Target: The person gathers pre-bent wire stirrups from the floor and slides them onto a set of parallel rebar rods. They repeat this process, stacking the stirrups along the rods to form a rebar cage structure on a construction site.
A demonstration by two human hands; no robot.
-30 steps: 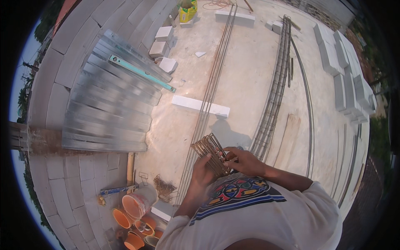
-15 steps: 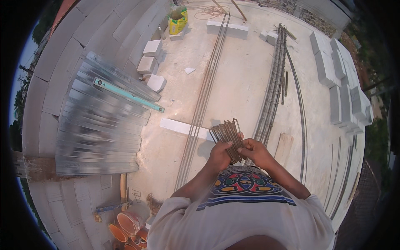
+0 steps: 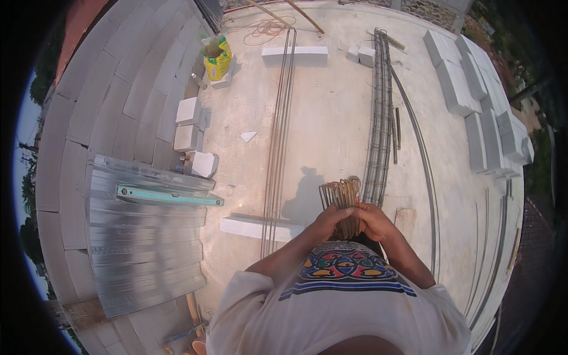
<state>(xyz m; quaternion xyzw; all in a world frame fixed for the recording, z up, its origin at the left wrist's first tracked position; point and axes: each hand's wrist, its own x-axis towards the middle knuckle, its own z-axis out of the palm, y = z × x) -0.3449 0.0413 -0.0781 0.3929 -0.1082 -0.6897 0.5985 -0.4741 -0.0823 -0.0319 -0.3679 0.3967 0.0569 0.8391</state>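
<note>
I hold a bundle of rusty bent steel stirrups (image 3: 341,195) in front of my chest with both hands. My left hand (image 3: 330,220) grips its lower left side and my right hand (image 3: 371,220) grips its lower right side. The loops stand upright above my fingers. Below them on the concrete slab lie several long straight rebars (image 3: 278,136) resting across a white block (image 3: 254,227), and a tied rebar cage (image 3: 380,112) runs alongside on the right.
A stack of corrugated metal sheets (image 3: 145,236) with a green spirit level (image 3: 168,196) lies at left. White blocks (image 3: 190,124) sit near a yellow bag (image 3: 218,58). More blocks (image 3: 473,100) line the right edge. Curved rebars (image 3: 429,189) lie at right.
My view has swung so the slab shifted down and left. The stirrup bundle has come upright and centred in both hands; the orange pots at bottom left have left the view.
</note>
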